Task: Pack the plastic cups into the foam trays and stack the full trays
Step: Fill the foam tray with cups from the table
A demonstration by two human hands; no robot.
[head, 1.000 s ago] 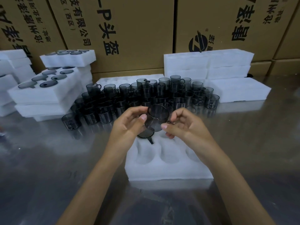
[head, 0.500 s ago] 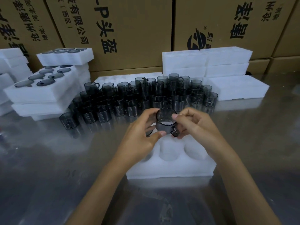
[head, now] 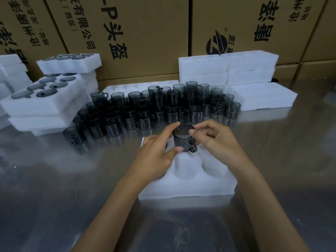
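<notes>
A dark smoky plastic cup [head: 182, 140] with a small handle stands upright over the far middle pocket of a white foam tray [head: 189, 186] on the steel table. My left hand [head: 157, 155] grips the cup with forefinger at the rim and thumb low on its wall. My right hand [head: 216, 140] pinches the rim from the right, its other fingers curled by the handle. The tray's near pockets are bare foam. Whether the cup's base is seated in the pocket is hidden.
Several dark cups [head: 163, 110] stand crowded behind the tray. Stacked foam trays with cups in them [head: 41, 104] sit at the left, stacks of plain foam trays [head: 227, 70] at the back right, cardboard boxes [head: 127, 33] behind.
Both hands have carried the cup from a tilted hold above the tray down and away, turning it upright over the far middle pocket.
</notes>
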